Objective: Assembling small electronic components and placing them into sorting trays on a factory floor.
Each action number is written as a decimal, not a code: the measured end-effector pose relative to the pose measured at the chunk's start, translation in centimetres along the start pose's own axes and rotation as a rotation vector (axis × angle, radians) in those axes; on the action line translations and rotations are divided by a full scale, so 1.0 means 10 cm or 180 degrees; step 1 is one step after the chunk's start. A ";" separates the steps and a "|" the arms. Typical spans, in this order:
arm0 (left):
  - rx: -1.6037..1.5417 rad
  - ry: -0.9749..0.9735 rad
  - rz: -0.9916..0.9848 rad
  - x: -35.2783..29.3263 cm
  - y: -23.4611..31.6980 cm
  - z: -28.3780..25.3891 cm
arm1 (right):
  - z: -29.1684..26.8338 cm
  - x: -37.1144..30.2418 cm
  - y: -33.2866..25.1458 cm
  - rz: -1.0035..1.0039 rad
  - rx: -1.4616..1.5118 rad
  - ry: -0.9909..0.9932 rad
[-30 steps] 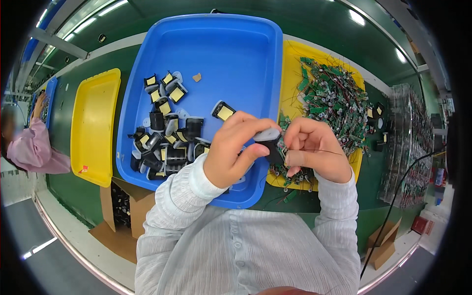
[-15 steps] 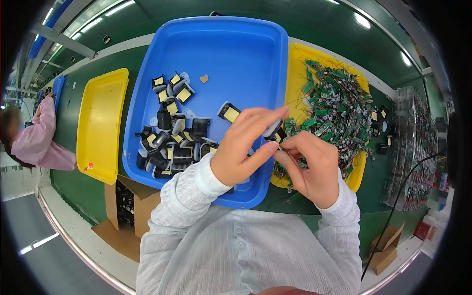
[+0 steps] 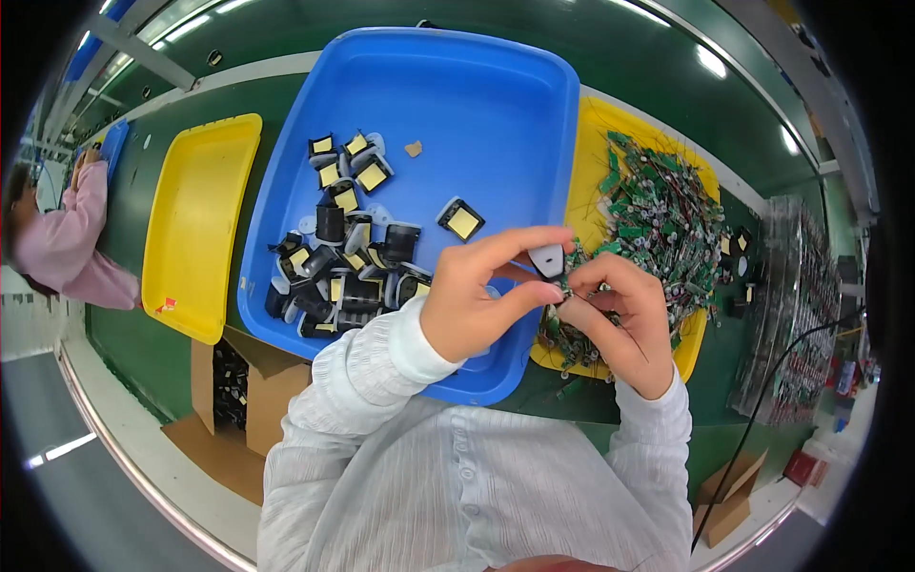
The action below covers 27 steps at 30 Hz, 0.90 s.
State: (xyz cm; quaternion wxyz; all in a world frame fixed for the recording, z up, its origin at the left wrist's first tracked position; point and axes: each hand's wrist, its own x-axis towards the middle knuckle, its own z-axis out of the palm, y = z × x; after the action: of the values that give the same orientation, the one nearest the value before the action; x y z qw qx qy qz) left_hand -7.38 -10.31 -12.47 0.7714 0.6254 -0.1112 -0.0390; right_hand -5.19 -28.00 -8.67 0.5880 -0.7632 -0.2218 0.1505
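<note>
My left hand (image 3: 481,297) pinches a small grey-white plastic cap (image 3: 547,259) between thumb and forefinger. My right hand (image 3: 624,319) grips a small green circuit board (image 3: 572,276) pressed against that cap. Both hands hover over the right edge of a large blue tray (image 3: 448,114), which holds several black components with yellow tops (image 3: 348,257). Right of it, a yellow tray (image 3: 596,119) is heaped with green circuit boards (image 3: 662,219).
An empty yellow tray (image 3: 195,224) lies left of the blue one on the green bench (image 3: 143,353). Open cardboard boxes (image 3: 243,381) sit below the bench edge. Another person in a pink sleeve (image 3: 67,248) works at far left. Stacked clear trays (image 3: 810,315) stand at right.
Both hands stayed together while the view shifted slightly. The left fingers now pinch the grey cap against the board held by the right hand.
</note>
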 end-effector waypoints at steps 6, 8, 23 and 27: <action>0.0876 -0.0113 0.0179 0.00 -0.01 0.04 | -0.07 -0.06 0.08 0.0378 0.0416 0.0102; 0.1730 0.0145 0.0613 0.04 -0.02 -0.01 | -0.21 -0.02 0.06 0.0518 -0.0088 0.0368; 0.4918 0.0454 -0.0068 0.02 -0.33 -0.43 | -1.54 2.32 1.31 0.0019 -0.4391 0.1391; 0.4476 0.0712 0.0610 0.07 -0.33 -0.39 | -1.76 2.33 1.49 0.0595 -0.3996 0.0877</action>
State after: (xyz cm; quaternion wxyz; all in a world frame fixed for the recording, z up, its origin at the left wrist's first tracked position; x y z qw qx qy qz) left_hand -5.62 -7.41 -16.31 0.1927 0.9620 -0.0847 0.1740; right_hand 25.78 -33.71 -17.67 0.0376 -0.9901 -0.1227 -0.0566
